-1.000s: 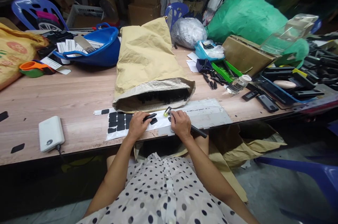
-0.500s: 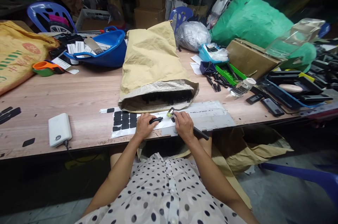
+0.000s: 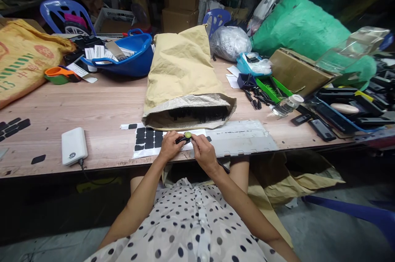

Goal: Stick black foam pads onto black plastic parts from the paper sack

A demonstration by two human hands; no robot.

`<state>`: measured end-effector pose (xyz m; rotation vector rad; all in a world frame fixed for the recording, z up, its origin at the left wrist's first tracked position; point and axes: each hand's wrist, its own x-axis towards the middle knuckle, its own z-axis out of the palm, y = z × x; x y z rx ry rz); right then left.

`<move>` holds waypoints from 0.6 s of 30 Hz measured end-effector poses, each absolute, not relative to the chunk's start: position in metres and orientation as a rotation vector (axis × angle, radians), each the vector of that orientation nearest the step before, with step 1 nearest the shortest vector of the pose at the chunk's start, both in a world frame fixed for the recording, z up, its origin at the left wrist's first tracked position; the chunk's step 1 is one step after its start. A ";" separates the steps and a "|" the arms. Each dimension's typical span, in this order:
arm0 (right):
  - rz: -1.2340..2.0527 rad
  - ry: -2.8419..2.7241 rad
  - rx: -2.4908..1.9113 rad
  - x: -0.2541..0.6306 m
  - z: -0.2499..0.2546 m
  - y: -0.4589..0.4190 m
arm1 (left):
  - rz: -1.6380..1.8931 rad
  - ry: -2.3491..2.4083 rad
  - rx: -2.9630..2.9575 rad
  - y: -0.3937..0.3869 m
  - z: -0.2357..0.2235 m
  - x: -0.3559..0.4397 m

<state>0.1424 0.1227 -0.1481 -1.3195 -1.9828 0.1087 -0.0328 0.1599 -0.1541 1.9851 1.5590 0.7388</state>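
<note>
In my right hand [image 3: 205, 155] is a small hammer [image 3: 188, 135] with a yellow-green face and a black handle that shows again below my wrist. Its head rests over, or just above, a small black part [image 3: 181, 140] pinched in the fingers of my left hand [image 3: 169, 146]. Whether the two touch I cannot tell. Under my hands lies a white sheet [image 3: 145, 154] bearing rows of black rounded stickers [image 3: 149, 139]. A grey board [image 3: 247, 138] extends to the right of the sheet.
Just beyond my hands, a tan sack [image 3: 185, 68] lies with its dark mouth facing me. A white power bank [image 3: 74, 147] with a cable sits left. Green tray [image 3: 273, 89], clear bottle [image 3: 286, 105] and black devices [image 3: 322, 128] stand right. A blue basin [image 3: 129, 56] is behind.
My right hand has moved left, bringing the hammer head from beside the black part to over it. The view has shifted slightly, while my left hand keeps its hold.
</note>
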 end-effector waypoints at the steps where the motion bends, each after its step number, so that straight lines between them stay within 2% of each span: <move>1: 0.105 -1.991 -1.315 0.141 -0.148 0.123 | 0.732 1.555 1.987 0.160 -0.154 -0.033; 18: 0.082 -2.009 -1.369 0.153 -0.152 0.123 | 0.733 1.562 1.973 0.159 -0.154 -0.030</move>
